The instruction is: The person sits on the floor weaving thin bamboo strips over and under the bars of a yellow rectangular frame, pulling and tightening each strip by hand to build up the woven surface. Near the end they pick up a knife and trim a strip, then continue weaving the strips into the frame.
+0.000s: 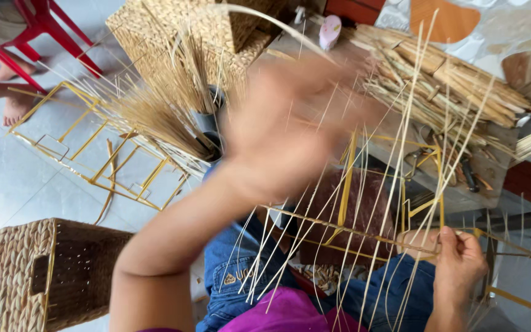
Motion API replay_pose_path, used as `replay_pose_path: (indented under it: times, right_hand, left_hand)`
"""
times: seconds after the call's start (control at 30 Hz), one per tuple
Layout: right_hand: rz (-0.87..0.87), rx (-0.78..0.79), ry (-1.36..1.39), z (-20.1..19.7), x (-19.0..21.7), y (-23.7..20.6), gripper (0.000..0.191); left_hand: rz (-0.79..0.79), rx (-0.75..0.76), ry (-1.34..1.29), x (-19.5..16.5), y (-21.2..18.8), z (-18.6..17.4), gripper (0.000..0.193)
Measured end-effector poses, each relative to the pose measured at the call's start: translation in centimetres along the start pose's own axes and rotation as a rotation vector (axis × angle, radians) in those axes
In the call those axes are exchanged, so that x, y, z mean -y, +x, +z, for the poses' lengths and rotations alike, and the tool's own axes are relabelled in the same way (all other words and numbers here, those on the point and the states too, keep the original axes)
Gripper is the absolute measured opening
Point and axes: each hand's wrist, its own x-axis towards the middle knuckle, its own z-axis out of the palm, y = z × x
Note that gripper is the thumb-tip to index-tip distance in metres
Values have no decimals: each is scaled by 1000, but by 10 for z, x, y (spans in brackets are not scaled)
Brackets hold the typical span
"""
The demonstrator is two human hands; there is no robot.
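Head view, looking down: the left hand is raised mid-frame and blurred, so its finger position cannot be told. The right hand pinches its fingers on the yellow wire frame across the lap, threaded with pale reed strands. A woven basket sits lower left.

Basket-weaving workshop: woven baskets, reed bundles.

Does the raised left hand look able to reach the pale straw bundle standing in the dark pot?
Probably yes: the blurred left hand is raised just beside the pale straw bundle in the dark pot, with nothing visible between them.
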Motion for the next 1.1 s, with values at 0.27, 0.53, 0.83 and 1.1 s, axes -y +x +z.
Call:
replay_pose_path:
  times: [0.27,0.53,0.83,1.1]
  right_hand:
    - [45,120,149,-16,11,-7,13]
    - [258,317,447,-49,-5,27,17]
    - [448,215,894,-60,-25,28,46]
    - [262,147,653,-50,-10,13,23]
  left_hand:
    - [902,201,-802,-161,-117,159,21]
    - [590,607,-1091,-193,-241,240,24]
    - [262,680,-1018,-192,-242,242,17]
    - [71,780,-1007,-198,-219,240,25]
